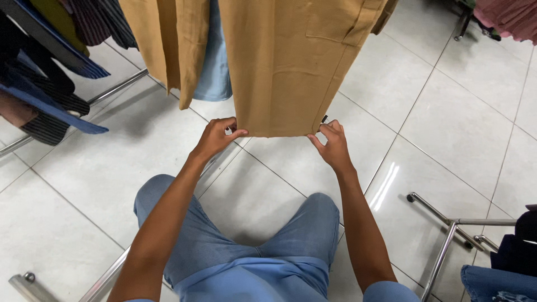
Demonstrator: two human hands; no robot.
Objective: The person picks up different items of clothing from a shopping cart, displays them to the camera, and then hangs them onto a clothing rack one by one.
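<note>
**Tan garment held taut by its hem**

Tan cloth of a hanging garment [285, 67] drops from above, over the white tiled floor [436, 112]. The left hand [215, 137] pinches the hem's left corner between thumb and fingers; the right hand [334, 144] pinches the right corner likewise, so the hem lies straight. Judging by this, the step is stretching the bottom edge level. No containers show; metal rack legs [447, 235] stand nearby.

Tan cloth garment [285, 61] hangs at 12 o'clock, its hem pinched by the left hand [215, 137] and right hand [333, 144]. Dark striped clothes [45, 95] sit at 10 o'clock, and a chrome metal rack foot [447, 235] is down at 4 o'clock on the glossy white tiled floor [436, 123].
</note>
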